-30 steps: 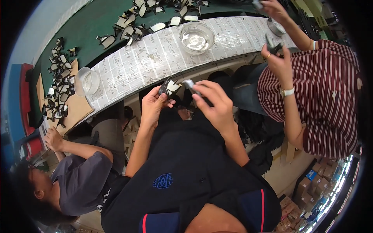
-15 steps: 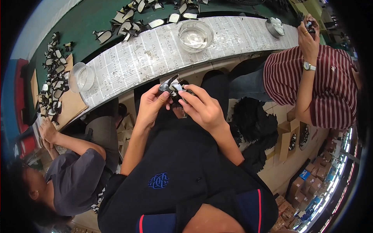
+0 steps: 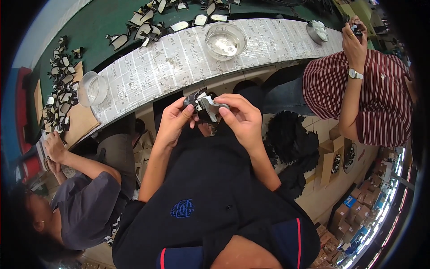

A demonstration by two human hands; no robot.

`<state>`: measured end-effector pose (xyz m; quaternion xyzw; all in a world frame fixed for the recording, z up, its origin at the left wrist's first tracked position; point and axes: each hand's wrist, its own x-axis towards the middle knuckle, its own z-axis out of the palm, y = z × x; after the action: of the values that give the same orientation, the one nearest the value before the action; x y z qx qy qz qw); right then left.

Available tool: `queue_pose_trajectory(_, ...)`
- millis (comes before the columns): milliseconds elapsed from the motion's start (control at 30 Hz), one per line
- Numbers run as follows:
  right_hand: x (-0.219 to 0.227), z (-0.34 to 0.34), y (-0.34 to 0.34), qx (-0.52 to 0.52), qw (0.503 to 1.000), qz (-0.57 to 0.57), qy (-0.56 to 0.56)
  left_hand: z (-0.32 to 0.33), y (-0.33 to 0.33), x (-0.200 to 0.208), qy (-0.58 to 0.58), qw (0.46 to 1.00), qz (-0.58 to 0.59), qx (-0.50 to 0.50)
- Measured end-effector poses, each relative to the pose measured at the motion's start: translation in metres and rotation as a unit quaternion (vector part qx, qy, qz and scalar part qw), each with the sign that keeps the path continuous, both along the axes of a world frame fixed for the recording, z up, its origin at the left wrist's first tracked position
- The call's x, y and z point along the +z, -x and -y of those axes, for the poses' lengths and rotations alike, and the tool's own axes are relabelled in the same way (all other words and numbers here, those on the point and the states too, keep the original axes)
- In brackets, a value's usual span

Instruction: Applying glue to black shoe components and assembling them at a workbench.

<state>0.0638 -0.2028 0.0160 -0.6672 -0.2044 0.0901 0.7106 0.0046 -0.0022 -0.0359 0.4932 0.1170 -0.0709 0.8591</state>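
Just beyond the black shirt [image 3: 206, 166], both of the person's hands work close together in the air, short of the counter's near edge. The left hand [image 3: 174, 117] grasps a small black-and-white piece [image 3: 191, 99], thumb on the near face and fingers behind; the piece juts up and rightward out of that grip. The right hand [image 3: 244, 117] pinches a grey piece [image 3: 209, 110] between thumb and fingers; it lies left of that grip, against or just in front of the white part, and whether they touch I cannot tell.

The black-and-white piece looks light, with a fairly stiff body and thinner, bendable black ends; its smooth dark face may be a little slippery. The thick black side seems the sound place to hold, leaving the white part uncovered. The grey piece also looks light, best taken at its right end; its material is unclear.

Right of the lap, black cloth [image 3: 291, 139] is heaped low down, with a cardboard box [image 3: 326, 166] beyond. On the counter [image 3: 179, 67] stand a left clear bowl [image 3: 101, 92] and a middle clear bowl [image 3: 215, 50]. Farther back, more black-and-pale pieces [image 3: 150, 31] are scattered over the green top [image 3: 98, 27].
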Motion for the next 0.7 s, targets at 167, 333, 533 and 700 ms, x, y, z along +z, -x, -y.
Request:
queue_pose_trajectory(167, 0.002, 0.009, -0.009, 0.003, 0.998, -0.049, -0.044, -0.001, -0.002, 0.003, -0.006, 1.0, -0.004, -0.008)
queue_pose_trajectory(333, 0.011, 0.008, -0.015, -0.029, 0.962, 0.213, 0.169, 0.001, -0.004, 0.007, -0.02, 1.0, -0.007, -0.012)
queue_pose_trajectory(533, 0.017, -0.001, -0.014, 0.006, 0.944, 0.276, 0.179, 0.003, -0.005, 0.009, -0.044, 0.999, -0.007, -0.013)
queue_pose_trajectory(700, 0.012, -0.003, -0.014, 0.004, 0.937, 0.282, 0.205, 0.003, -0.003, 0.012, -0.057, 0.998, -0.007, -0.015)
